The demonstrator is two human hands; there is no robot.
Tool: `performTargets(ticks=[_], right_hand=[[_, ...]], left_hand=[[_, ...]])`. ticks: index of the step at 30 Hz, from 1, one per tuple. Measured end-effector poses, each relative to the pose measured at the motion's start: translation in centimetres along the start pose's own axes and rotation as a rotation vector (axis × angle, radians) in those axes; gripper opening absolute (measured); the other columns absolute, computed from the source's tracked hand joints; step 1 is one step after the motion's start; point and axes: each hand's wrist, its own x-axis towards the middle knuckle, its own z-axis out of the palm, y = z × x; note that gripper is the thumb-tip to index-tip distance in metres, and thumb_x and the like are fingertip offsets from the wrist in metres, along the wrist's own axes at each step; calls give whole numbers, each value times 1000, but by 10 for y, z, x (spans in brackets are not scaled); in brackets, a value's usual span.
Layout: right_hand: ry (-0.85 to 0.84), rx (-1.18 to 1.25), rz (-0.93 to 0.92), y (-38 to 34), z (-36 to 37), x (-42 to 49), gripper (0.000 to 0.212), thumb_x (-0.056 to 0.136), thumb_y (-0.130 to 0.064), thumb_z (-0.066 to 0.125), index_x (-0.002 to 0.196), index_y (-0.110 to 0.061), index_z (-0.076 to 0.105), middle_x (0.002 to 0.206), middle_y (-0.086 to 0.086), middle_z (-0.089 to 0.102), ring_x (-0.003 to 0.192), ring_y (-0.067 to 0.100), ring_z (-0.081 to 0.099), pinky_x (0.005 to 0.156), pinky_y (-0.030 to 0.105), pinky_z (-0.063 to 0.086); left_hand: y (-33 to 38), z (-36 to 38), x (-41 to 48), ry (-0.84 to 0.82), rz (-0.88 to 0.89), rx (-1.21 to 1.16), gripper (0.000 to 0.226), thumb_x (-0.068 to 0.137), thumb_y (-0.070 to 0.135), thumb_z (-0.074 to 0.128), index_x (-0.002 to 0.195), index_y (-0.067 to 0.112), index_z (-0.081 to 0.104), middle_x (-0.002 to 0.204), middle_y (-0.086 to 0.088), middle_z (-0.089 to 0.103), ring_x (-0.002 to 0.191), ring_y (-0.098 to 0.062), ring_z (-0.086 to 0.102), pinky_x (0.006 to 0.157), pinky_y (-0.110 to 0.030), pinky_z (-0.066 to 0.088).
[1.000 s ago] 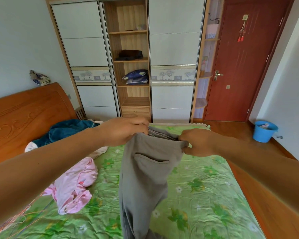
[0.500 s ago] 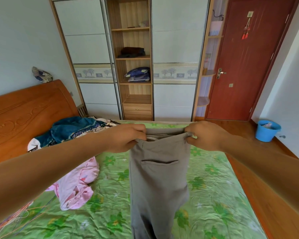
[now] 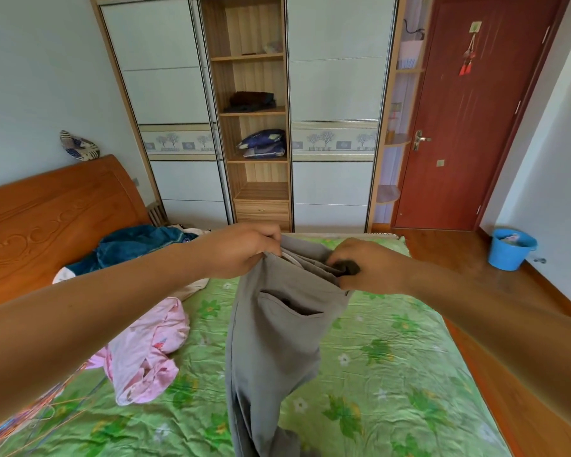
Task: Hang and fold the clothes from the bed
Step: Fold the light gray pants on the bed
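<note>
Holding grey trousers [image 3: 277, 341] up by the waistband over the green bed [image 3: 393, 374], left grip [image 3: 241, 252] curled on one side, right grip [image 3: 366, 268] bunching the other, pink garment [image 3: 145, 351] lying on the sheet

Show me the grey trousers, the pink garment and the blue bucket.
grey trousers [image 3: 277, 357]: head view, leg fabric below the pocket.
pink garment [image 3: 145, 351]: head view, middle of the crumpled heap.
blue bucket [image 3: 508, 255]: head view, outer front wall.

gray trousers [image 3: 277, 341]: legs cut off at bottom edge | right hand [image 3: 370, 268]: blurred | blue bucket [image 3: 511, 250]: contents unclear
</note>
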Motion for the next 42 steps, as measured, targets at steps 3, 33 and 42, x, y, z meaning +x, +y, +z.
performTargets(ticks=[3,33,42], right_hand=[[-140,-100,154,-2,7,9,21,86,-24,63,68,-24,51,72,5,53,69,25,50,63,37,40],[327,87,33,-25,-157,2,30,105,-31,51,76,-25,56,69,-4,53,59,1,56,54,19,46],[476,341,-22,-37,-184,-6,58,94,-69,34,87,-20,64,79,-6,64,74,6,56,76,30,46]], left_hand=[[3,0,-1,-16,2,-1,38,87,-14,55,111,11,71,109,0,59,94,-10,53,78,-21,40],[-11,-121,12,320,-328,-399,23,89,37,68,91,14,74,97,-9,64,93,-28,62,84,-47,52],[-5,-154,31,663,-305,-513,16,91,3,69,83,7,55,88,0,68,85,-9,67,80,-21,52]])
